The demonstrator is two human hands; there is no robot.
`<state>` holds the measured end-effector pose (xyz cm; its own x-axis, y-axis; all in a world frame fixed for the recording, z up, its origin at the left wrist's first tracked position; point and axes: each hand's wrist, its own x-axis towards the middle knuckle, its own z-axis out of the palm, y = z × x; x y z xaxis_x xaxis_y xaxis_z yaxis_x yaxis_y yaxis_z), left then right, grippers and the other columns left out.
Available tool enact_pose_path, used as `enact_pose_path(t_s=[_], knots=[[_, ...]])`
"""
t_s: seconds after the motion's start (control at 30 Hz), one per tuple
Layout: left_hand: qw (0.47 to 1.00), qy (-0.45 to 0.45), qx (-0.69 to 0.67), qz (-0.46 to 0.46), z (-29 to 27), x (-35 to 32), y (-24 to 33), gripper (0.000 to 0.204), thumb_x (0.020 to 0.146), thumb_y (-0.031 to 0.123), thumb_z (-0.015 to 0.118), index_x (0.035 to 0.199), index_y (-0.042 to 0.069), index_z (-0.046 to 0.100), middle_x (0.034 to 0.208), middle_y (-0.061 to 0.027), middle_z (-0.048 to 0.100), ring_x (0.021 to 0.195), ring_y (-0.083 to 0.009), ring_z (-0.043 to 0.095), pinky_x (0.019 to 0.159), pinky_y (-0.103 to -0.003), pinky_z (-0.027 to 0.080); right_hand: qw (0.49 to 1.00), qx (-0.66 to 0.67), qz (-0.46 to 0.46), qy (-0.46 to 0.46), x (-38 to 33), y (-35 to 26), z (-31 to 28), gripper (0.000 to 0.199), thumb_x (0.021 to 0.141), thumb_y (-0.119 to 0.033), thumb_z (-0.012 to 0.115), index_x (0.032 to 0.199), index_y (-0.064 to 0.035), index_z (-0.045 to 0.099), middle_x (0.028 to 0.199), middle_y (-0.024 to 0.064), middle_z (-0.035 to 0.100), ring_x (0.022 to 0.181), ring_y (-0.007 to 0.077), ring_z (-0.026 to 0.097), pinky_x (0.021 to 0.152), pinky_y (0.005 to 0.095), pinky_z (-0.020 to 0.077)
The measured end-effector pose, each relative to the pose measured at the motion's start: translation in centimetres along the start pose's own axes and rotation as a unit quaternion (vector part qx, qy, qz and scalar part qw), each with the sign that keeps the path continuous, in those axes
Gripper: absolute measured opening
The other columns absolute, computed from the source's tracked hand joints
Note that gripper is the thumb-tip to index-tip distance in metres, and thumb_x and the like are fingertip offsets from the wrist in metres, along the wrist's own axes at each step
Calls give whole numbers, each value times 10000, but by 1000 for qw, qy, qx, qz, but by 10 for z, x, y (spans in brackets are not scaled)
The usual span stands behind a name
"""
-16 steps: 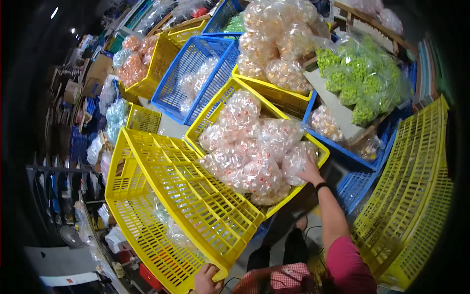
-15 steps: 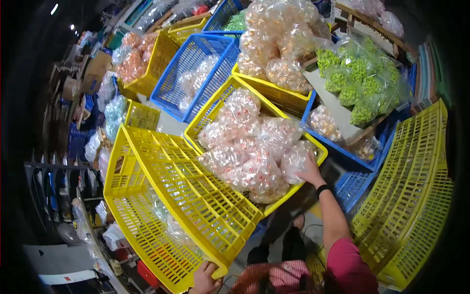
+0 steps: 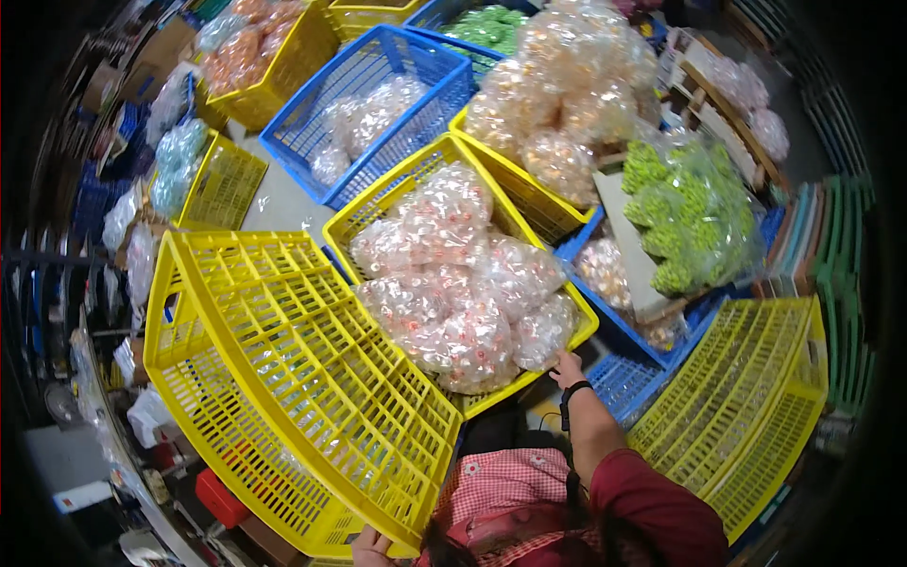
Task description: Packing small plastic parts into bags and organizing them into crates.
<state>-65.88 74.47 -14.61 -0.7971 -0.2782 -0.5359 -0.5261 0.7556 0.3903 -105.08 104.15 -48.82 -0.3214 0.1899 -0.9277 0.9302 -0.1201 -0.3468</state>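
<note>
At the lower edge, my left hand (image 3: 370, 546) is closed on the bottom corner of a tilted yellow slatted crate (image 3: 326, 378). Clear bags show faintly through its slats. In the middle stands a second yellow crate (image 3: 487, 408), heaped with clear plastic bags (image 3: 458, 302) of small white and red pieces. My right hand (image 3: 567, 369), with a black band on the wrist, has its fingers closed around this crate's near right rim, close beside the bags. Part of those fingers is hidden by the rim.
A blue crate (image 3: 276, 132) with a few clear bags stands behind. Bags of orange pieces (image 3: 576, 94) pile up at the back, and bags of green pieces (image 3: 685, 213) lie on a board to the right. Another yellow crate (image 3: 737, 397) sits at the near right.
My right hand has left the bag at the near right and moved down to the crate's rim. My left hand stays on the tilted crate. The whole view has shifted.
</note>
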Motion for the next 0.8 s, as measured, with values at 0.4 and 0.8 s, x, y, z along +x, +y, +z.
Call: enact_pose_path(t_s=[0.4,0.8], knots=[[997,64,-33,40,-62,48,73,285,644,89,599,927,60,613,874,-130,542,740,-340,549,611,-422,452,995,8,95,-6,41,3,2,407,801,-358,531,1132,-122,501,1089,80,573,923,271,589,795,463,427],[996,83,15,42,-70,61,79,212,615,141,608,811,64,581,765,-125,505,613,-305,518,504,-413,425,994,-62,88,-3,55,-4,10,530,841,-502,455,1216,-129,493,1137,37,568,1050,289,543,829,431,462]])
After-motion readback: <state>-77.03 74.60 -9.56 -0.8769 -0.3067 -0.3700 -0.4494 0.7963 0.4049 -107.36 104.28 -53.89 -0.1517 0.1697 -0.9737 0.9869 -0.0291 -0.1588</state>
